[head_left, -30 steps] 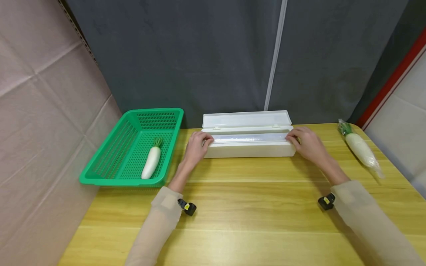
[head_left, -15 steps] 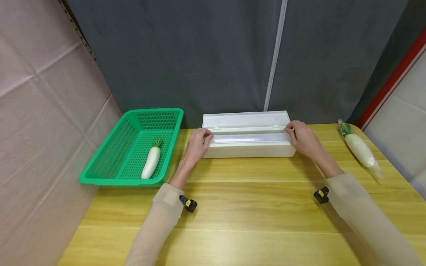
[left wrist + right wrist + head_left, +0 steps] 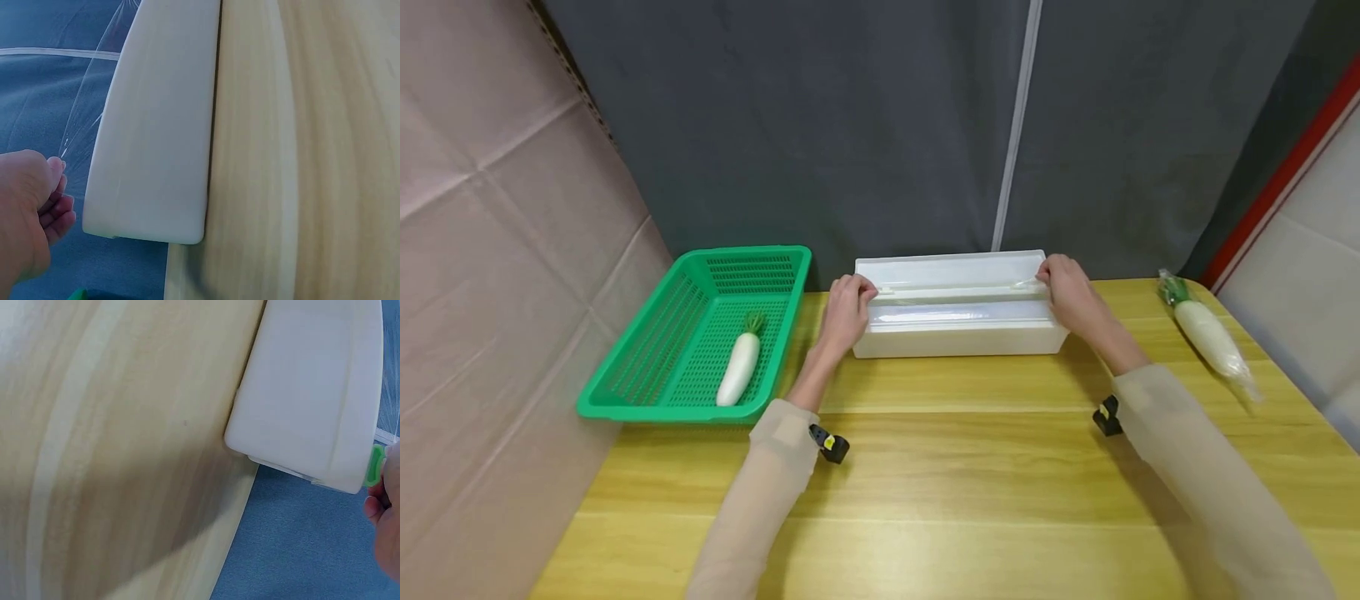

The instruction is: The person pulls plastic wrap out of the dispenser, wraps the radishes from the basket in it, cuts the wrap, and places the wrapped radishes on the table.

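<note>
A white cling film dispenser box (image 3: 958, 343) stands at the back of the table, its lid (image 3: 951, 271) raised against the dark curtain. My left hand (image 3: 846, 313) pinches one corner of the clear cling film (image 3: 84, 122), which stretches up from the box in the left wrist view. At the box's other end, my right hand (image 3: 1071, 293) pinches the film's other corner. Both hands are above the box's open top. In the right wrist view a small green piece (image 3: 374, 465) shows at the box's edge, right beside the fingers, which are partly cut off by the frame.
On the left, a green plastic basket (image 3: 593, 408) holds one bare white radish (image 3: 739, 367). A second radish (image 3: 1213, 337), wrapped in clear film, lies near the right edge of the wooden table (image 3: 962, 483). Behind the box hangs a dark grey curtain (image 3: 820, 133).
Both hands have moved up and away from the box's front, drawing the film's edge upward. The right hand has risen further than the left. Box, basket and radishes stay put.
</note>
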### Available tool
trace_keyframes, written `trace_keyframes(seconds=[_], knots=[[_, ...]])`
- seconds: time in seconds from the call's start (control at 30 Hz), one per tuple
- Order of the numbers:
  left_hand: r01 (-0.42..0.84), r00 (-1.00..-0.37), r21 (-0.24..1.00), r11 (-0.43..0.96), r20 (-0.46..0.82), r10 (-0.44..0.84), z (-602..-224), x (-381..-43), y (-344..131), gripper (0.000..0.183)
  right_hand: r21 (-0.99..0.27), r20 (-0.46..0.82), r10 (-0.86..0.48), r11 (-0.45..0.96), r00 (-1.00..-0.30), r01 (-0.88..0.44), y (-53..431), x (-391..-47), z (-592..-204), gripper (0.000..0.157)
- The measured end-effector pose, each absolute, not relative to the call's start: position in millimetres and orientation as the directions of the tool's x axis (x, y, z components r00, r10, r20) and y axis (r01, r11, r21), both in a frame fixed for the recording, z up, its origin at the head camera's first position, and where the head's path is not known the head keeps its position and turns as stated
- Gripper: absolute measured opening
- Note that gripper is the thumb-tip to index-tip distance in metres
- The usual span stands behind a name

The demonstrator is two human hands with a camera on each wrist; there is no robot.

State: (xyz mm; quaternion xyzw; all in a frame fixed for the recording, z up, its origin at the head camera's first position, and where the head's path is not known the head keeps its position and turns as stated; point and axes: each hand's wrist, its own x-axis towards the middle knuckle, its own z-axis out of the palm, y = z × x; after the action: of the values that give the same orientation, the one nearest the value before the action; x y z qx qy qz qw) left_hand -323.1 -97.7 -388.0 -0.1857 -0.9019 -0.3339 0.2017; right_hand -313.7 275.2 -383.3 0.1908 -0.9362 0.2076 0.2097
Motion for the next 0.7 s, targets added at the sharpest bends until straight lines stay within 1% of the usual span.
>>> trace_keyframes(seconds=[0.23,0.47,0.57,0.63,0.7], knots=[[0.481,-0.828,0.533,0.696,0.537,0.161,-380,-327,-97,0.013,-0.29,0.506,-0.27,0.841,-0.819,-0.457,276,-317,-378,0.012],[0.469,-0.823,0.538,0.7,0.553,0.126,-372,-331,-96,0.012,-0.315,0.514,-0.219,0.851,-0.83,-0.42,275,-315,-367,0.004],[0.467,-0.818,0.535,0.704,0.564,0.114,-366,-330,-95,0.013,-0.326,0.506,-0.194,0.859,-0.84,-0.395,273,-312,-360,0.009],[0.461,-0.818,0.537,0.707,0.565,0.105,-362,-329,-95,0.013,-0.341,0.493,-0.175,0.863,-0.852,-0.374,272,-309,-354,0.008],[0.452,-0.821,0.535,0.713,0.562,0.098,-356,-328,-95,0.014,-0.338,0.499,-0.166,0.866,-0.851,-0.367,271,-308,-350,0.005]])
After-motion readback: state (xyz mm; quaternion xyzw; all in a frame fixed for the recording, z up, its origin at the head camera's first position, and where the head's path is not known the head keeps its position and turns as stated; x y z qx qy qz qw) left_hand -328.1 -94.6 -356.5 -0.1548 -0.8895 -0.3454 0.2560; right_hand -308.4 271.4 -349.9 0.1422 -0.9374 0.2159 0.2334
